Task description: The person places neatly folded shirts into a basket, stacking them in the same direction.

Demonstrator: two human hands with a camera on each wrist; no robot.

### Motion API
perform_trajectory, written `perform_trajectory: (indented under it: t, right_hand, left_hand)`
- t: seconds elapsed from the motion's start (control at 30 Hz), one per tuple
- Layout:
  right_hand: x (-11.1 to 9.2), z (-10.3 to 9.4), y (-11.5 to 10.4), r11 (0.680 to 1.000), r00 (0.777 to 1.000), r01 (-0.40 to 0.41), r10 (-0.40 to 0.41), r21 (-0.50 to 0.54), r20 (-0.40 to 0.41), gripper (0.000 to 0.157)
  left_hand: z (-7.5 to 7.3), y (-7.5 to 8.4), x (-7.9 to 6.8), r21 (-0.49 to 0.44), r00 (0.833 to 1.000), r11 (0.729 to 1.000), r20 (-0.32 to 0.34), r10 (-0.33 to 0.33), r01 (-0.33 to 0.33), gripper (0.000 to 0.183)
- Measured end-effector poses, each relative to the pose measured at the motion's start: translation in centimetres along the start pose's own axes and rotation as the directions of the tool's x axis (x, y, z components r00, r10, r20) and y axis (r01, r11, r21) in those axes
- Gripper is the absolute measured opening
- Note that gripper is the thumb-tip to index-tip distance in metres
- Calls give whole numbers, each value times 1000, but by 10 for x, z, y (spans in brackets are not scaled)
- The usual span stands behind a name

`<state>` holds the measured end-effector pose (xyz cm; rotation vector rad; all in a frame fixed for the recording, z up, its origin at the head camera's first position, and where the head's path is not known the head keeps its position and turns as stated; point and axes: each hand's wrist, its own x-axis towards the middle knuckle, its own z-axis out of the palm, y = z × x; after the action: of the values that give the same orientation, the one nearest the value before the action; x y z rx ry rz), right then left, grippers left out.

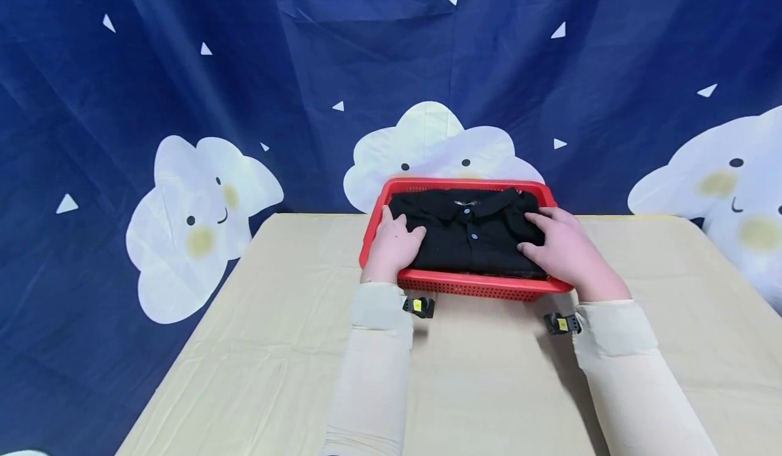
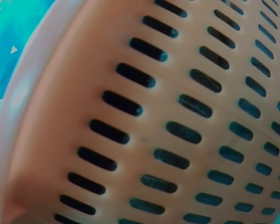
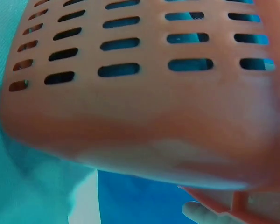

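A black collared shirt [image 1: 470, 239] with buttons lies folded in a red plastic basket [image 1: 470, 281]. Over the basket's left end, my left hand [image 1: 396, 242] rests with spread fingers on the shirt's edge. My right hand [image 1: 565, 249] reaches over the opposite end, its loosely bent fingers touching the shirt's right side. The slotted basket wall [image 2: 60, 116] fills most of the left wrist view, where the hand is hidden. In the right wrist view, the basket's outer corner [image 3: 130, 105] is close, and a fingertip [image 3: 200, 212] shows beside the rim at the bottom.
The basket stands near the far edge of a table with a beige cover [image 1: 293, 334]. Behind it hangs a dark blue curtain [image 1: 391, 55] with cloud faces and white triangles. Small black devices [image 1: 420, 306] are strapped at both wrists.
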<state>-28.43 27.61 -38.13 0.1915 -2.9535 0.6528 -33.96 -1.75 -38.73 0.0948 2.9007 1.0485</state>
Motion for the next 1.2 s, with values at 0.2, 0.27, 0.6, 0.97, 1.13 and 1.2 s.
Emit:
perform_trajectory:
  t: [0.2, 0.27, 0.6, 0.97, 1.13, 1.2]
  right_hand:
    - [-1, -2, 4, 999, 1000, 19, -18, -31, 24, 69]
    - [0, -2, 5, 999, 998, 35, -33, -40, 46, 70]
    - [3, -2, 8, 994, 996, 65, -59, -83, 74, 60]
    - [-1, 2, 20, 997, 997, 73, -73, 15, -38, 48]
    - [-2, 1, 24, 997, 996, 69, -68, 33, -49, 48]
    - [-2, 0, 25, 997, 996, 71, -69, 33, -57, 48]
  left_hand:
    - [2, -1, 1, 9, 998, 999, -40, 49, -48, 66]
    - [0, -2, 2, 31, 997, 998, -42, 59, -58, 66]
    - [-2, -1, 6, 48, 999, 999, 49, 17, -20, 72]
    - [1, 2, 1, -58, 998, 998, 64, -11, 15, 73]
    - [-2, 5, -5, -77, 998, 997, 62, -10, 14, 70]
    - [-4, 8, -7, -80, 999, 997, 53, -2, 7, 69]
